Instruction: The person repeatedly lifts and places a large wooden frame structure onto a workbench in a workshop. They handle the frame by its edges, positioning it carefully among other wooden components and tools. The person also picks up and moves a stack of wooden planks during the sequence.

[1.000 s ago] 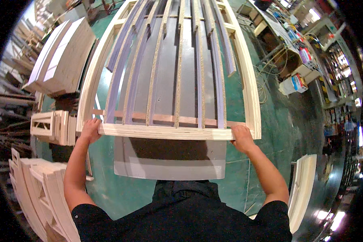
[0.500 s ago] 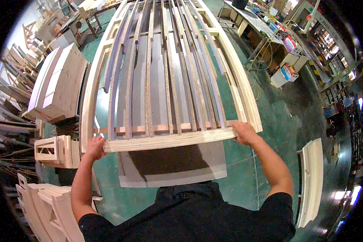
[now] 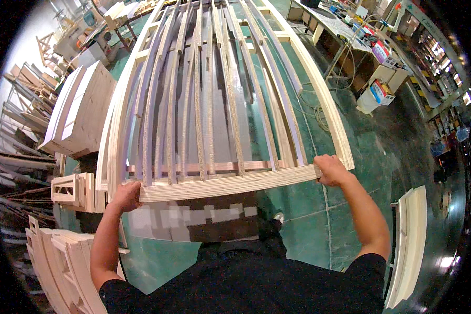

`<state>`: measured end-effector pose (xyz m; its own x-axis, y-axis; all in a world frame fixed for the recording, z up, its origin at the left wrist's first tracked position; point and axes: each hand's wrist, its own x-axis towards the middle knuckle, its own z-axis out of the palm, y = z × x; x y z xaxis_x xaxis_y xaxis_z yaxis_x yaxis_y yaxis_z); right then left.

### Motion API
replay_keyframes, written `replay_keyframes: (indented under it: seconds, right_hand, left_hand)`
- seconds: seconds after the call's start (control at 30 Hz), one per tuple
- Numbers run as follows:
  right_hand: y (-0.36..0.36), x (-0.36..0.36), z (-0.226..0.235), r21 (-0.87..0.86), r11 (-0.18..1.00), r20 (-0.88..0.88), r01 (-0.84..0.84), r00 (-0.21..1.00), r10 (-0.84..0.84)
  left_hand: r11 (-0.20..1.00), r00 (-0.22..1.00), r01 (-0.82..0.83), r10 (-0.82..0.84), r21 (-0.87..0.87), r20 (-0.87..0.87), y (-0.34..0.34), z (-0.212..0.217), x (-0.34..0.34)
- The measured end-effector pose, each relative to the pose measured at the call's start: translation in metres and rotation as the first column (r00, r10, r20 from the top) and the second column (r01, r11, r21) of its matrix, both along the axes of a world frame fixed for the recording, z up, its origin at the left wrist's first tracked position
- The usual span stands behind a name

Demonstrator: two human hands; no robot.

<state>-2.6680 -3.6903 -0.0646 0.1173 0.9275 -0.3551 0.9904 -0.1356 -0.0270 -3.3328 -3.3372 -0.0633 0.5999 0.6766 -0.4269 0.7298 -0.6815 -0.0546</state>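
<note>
While stacks of pale wooden frames [image 3: 76, 112] stood at the far left, the left hand [image 3: 126, 196] had its fingers curled around the left end of the near rail of a big slatted wooden frame [image 3: 214, 104]. The frame was held up in front of the person, over the green floor [image 3: 309, 209], its slats running away from the body. The right hand [image 3: 331, 170] gripped the rail's right end, fingers closed over it. Farther right, a cluttered worktop [image 3: 340, 26] and a white bucket [image 3: 374, 97] stood well apart.
</note>
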Motion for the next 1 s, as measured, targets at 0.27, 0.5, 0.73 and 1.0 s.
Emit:
replay_keyframes:
  seconds: [0.27,0.5,0.73,1.0]
  right_hand:
    - [-0.048,0.146,-0.001,-0.007,1.0,-0.034,-0.019,0.999,0.019]
    - [-0.069,0.237,-0.009,-0.005,0.999,-0.053,-0.047,0.997,0.046]
    - [-0.061,0.298,-0.014,-0.074,0.997,-0.028,0.006,1.0,-0.008]
    - [-0.037,0.365,-0.003,-0.108,0.994,-0.016,0.015,1.0,-0.017]
  left_hand:
    - [0.998,0.997,-0.07,0.07,-0.008,0.03,-0.078,0.021,0.129]
    - [0.992,0.987,-0.122,0.123,-0.014,0.099,-0.097,0.033,0.218]
    - [0.992,0.988,-0.125,0.127,-0.026,0.092,-0.089,0.03,0.296]
    - [0.992,0.974,-0.119,0.123,-0.035,0.188,-0.061,0.001,0.371]
